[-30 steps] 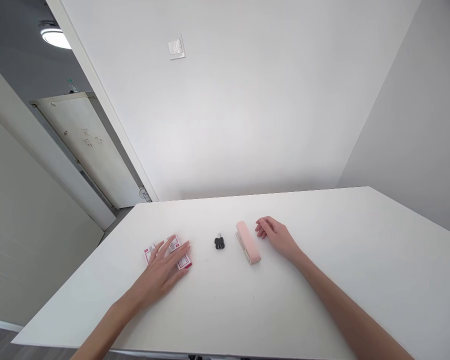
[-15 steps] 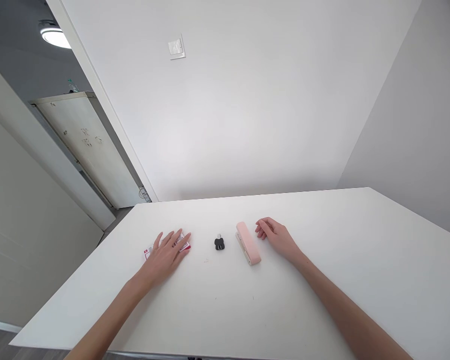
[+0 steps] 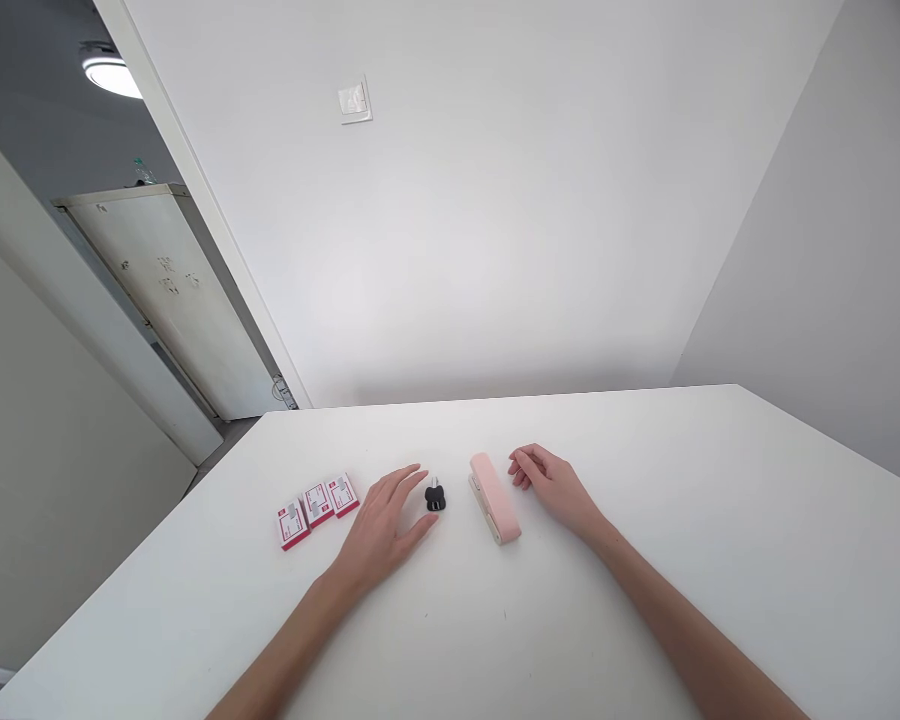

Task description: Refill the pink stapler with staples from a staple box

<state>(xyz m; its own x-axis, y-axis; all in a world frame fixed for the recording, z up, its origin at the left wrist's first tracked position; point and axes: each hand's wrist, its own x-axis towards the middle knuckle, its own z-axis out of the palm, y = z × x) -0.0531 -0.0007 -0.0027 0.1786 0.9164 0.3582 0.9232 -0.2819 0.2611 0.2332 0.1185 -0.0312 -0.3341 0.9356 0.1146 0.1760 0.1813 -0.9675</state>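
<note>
My left hand (image 3: 381,528) is open, its thumb and fingers spread around a small black staple remover (image 3: 435,497) with metal parts. The fingertips are very close to it; whether they touch it I cannot tell. To the right of that lies a pink stapler (image 3: 496,498), set at a slant on the table. Beside the stapler's far end my right hand (image 3: 551,482) rests with its fingers loosely curled in, and nothing shows in them. Three small white and red boxes (image 3: 317,504) sit in a slanting row left of my left hand.
The white table (image 3: 645,560) runs back to a white wall (image 3: 510,220) that carries a light switch (image 3: 355,100). At the left is a doorway, with a worn whitish cabinet (image 3: 172,290) beyond it.
My left hand has lifted off the boxes and moved right to the staple remover. The boxes are now uncovered. My right hand has stayed by the stapler.
</note>
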